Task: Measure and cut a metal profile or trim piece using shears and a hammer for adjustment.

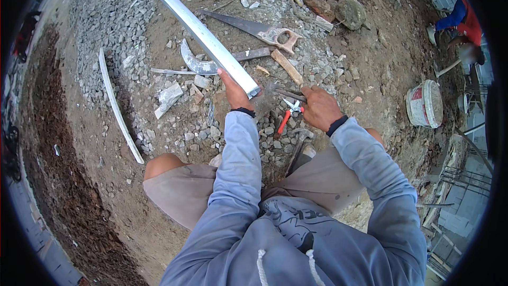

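My left hand (236, 93) is wrapped round the near end of a long silvery metal bar (196, 29), which slants up and away to the far left. Just right of that end, my right hand (319, 108) grips a dark metal tool (288, 93) with two thin prongs pointing left at the bar's end; its kind is partly hidden by my fingers. Red-handled snips (288, 114) lie on the gravel below the prongs. Close to my right knee rests a hammer (300, 136). Ahead lie a handsaw (259, 29) with a wooden handle and a short wooden piece (287, 67).
A curved pale strip (116, 106) lies on the left. Beyond the bar sits a bent grey piece (197, 61). A white bucket (426, 104) stands at the right, near a person in red and blue (461, 24). Stones and roots cover the far ground.
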